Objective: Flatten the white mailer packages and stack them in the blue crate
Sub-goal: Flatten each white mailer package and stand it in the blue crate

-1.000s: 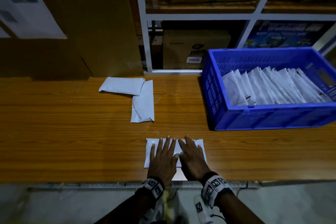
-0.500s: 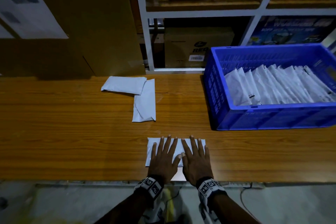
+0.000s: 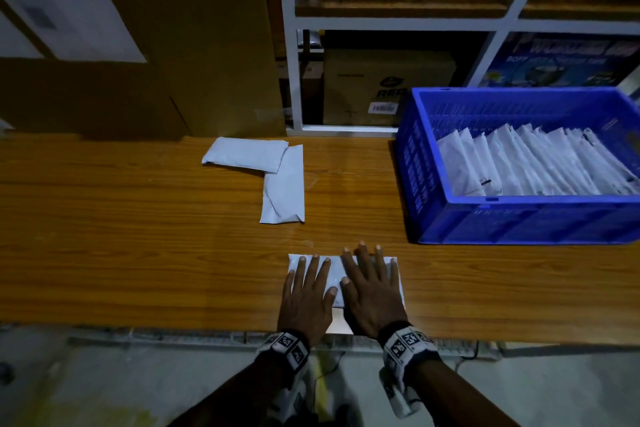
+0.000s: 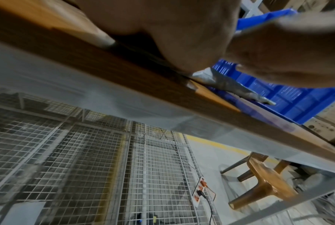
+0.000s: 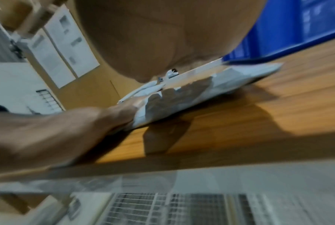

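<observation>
A white mailer [image 3: 334,270] lies flat near the front edge of the wooden table [image 3: 138,253]. Both palms press down on it with fingers straight and spread: my left hand [image 3: 308,291] on its left half, my right hand [image 3: 372,288] on its right half. The right wrist view shows the same mailer [image 5: 230,79] squeezed under the palm. Two more white mailers [image 3: 263,166] lie overlapping farther back on the table. The blue crate [image 3: 519,218] stands at the right, holding several white mailers [image 3: 526,163] leaning in a row.
White shelving [image 3: 294,73] with cardboard boxes [image 3: 384,87] rises behind the table. Large brown cartons [image 3: 173,45] stand at the back left. Below the table edge are a wire mesh panel [image 4: 85,167], a power strip [image 4: 200,191] and a plastic stool [image 4: 263,181].
Both hands have slid slightly outward and forward over the mailer, my right hand spreading toward its right end. The mailer stays in place.
</observation>
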Demonstrator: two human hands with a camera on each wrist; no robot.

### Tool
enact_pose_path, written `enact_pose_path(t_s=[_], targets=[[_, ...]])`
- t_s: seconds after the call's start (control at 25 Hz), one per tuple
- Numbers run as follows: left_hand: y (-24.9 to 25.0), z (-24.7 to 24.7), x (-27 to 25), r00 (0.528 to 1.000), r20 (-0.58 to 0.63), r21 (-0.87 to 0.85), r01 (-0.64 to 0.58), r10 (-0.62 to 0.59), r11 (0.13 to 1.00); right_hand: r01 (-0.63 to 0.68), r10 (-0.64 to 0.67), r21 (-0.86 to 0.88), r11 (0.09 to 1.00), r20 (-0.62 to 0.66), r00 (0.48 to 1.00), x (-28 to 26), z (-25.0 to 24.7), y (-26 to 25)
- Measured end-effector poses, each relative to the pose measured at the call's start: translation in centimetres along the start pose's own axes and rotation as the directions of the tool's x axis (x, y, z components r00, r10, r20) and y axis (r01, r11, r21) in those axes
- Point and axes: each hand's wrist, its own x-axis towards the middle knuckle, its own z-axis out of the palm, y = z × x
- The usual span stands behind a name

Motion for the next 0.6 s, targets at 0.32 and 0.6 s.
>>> enact_pose_path(t_s=[0.32, 0.6], targets=[[-0.5, -0.6, -0.3, 0.998, -0.028, -0.04, -0.05, 0.049, 0.998, -0.046, 0.047, -0.03, 0.998, 0.028, 0.998, 0.1, 2.6, -1.2], [1.8, -0.8, 0.2, 0.993, -0.055, 0.035, -0.1, 0.102, 0.994, -0.008, 0.007, 0.004, 1.0, 0.197, 0.98, 1.2, 1.8, 0.0]])
